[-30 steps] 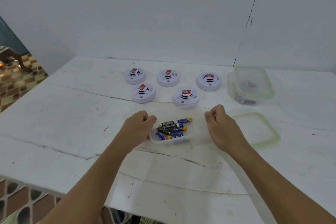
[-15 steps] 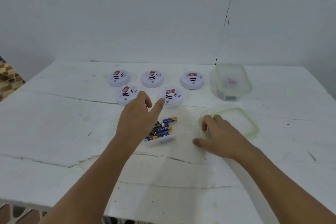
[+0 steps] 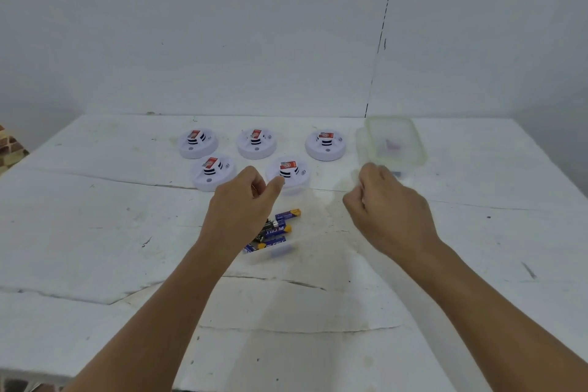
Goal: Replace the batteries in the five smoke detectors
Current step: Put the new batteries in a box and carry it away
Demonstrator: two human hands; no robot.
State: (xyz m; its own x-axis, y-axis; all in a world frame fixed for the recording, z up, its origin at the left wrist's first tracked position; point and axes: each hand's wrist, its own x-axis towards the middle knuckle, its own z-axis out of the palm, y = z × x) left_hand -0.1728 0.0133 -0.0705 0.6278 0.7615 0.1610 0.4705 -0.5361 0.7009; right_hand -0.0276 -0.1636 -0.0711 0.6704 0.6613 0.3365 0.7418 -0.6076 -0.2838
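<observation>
Two bare hands are hovering above a clear tray (image 3: 270, 256) of batteries (image 3: 280, 229), your landmark nearest you. Your left hand (image 3: 241, 210), over the tray, is reaching with fingers loosely curled and thumb out, holding nothing. Your right hand (image 3: 388, 210), right of the tray, is curling; whether it is pinching anything, you cannot tell. Beyond the tray, five smoke detectors (image 3: 288, 172) are sitting closed, seemingly all untouched. Far right, a lidded container (image 3: 394, 143) is waiting.

hands over the batteries

five smoke detectors (image 3: 288, 172) sat on a white table (image 3: 95, 232). the left hand (image 3: 238, 216) hovered above batteries (image 3: 278, 229) in a clear tub; the right hand (image 3: 386, 213), fingers curled, was near a lidded container (image 3: 394, 143).
</observation>
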